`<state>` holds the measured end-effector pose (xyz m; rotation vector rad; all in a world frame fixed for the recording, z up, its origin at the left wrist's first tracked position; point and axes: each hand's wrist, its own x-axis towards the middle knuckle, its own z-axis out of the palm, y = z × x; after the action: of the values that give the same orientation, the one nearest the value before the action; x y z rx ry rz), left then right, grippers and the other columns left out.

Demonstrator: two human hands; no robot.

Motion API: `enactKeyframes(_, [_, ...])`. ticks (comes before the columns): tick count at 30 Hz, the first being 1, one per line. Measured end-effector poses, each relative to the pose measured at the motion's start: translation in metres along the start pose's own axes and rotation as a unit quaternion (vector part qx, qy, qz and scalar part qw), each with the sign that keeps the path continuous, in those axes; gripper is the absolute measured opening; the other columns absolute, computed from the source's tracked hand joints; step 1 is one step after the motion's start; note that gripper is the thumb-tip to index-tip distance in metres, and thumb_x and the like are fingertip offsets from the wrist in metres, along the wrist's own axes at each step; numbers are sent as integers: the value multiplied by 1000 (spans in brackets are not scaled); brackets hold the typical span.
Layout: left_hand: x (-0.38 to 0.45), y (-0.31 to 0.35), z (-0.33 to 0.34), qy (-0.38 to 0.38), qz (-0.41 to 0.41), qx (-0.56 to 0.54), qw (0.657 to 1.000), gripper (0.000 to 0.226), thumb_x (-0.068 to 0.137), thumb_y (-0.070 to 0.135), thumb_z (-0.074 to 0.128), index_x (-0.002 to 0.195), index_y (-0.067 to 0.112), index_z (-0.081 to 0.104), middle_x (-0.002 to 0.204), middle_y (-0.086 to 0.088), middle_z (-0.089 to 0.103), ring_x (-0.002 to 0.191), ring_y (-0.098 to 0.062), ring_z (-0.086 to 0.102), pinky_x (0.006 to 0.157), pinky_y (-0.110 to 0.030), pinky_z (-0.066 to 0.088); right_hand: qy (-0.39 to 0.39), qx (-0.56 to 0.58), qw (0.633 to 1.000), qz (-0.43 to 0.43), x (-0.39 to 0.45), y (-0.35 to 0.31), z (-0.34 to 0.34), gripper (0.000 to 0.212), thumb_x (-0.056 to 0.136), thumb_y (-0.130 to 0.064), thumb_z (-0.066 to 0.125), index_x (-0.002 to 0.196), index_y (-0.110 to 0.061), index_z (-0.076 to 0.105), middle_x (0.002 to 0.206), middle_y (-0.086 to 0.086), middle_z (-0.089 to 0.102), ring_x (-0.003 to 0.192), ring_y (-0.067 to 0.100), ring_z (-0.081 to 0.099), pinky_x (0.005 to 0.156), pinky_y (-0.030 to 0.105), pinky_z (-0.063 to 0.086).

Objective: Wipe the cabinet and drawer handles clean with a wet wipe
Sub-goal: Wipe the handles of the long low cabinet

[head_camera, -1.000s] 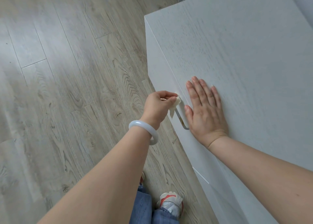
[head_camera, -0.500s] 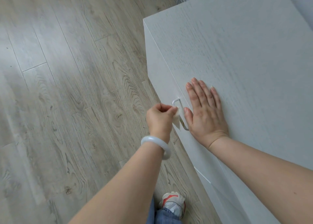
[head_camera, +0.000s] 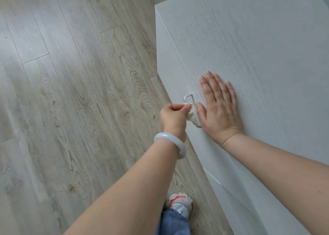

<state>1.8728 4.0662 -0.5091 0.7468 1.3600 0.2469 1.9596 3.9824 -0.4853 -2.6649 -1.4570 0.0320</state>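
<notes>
A white cabinet (head_camera: 249, 48) stands at the right, seen from above. A metal bar handle (head_camera: 190, 98) juts from its front face just below the top edge. My left hand (head_camera: 173, 116), with a white bangle on the wrist, pinches a crumpled white wet wipe (head_camera: 192, 116) against the lower part of the handle. The handle's upper end is bare; its lower end is partly hidden by the wipe. My right hand (head_camera: 220, 108) lies flat on the cabinet top, fingers straight, thumb at the edge beside the handle.
Grey wood-grain floor (head_camera: 80, 92) fills the left of the view. A seam in the cabinet front (head_camera: 211, 177) shows lower down. My shoe (head_camera: 181, 205) and jeans leg stand on the floor close to the cabinet's base.
My left hand has slid the wipe down the handle from its upper end toward its lower end, uncovering the upper bend. My right hand has stayed flat on the top.
</notes>
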Motion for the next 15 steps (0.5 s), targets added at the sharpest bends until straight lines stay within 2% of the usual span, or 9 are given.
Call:
enactKeyframes(5, [-29, -33, -3, -32, -32, 22, 999, 19, 76, 9, 78, 74, 12, 59, 75, -5, 65, 74, -22, 64, 86, -47, 56, -5, 18, 1000, -1, 0, 1, -1, 61, 93, -30, 33, 150, -13, 23, 158, 3, 19, 146, 18, 15, 118, 45, 13])
enactKeyframes(12, [-9, -10, 3, 11, 1, -16, 1000, 20, 77, 9, 78, 75, 14, 58, 73, 0, 63, 68, -15, 60, 72, -30, 53, 5, 31, 1000, -4, -1, 1, -1, 60, 93, -31, 29, 150, -12, 24, 158, 2, 19, 146, 17, 14, 119, 43, 11])
enactKeyframes(15, [-23, -31, 1, -5, 4, 26, 1000, 23, 77, 12, 78, 73, 15, 55, 72, 2, 60, 68, -15, 59, 72, -31, 53, -3, 23, 1000, -5, -1, 1, 1, 62, 93, -31, 31, 151, -11, 22, 158, 3, 18, 146, 18, 14, 118, 45, 11])
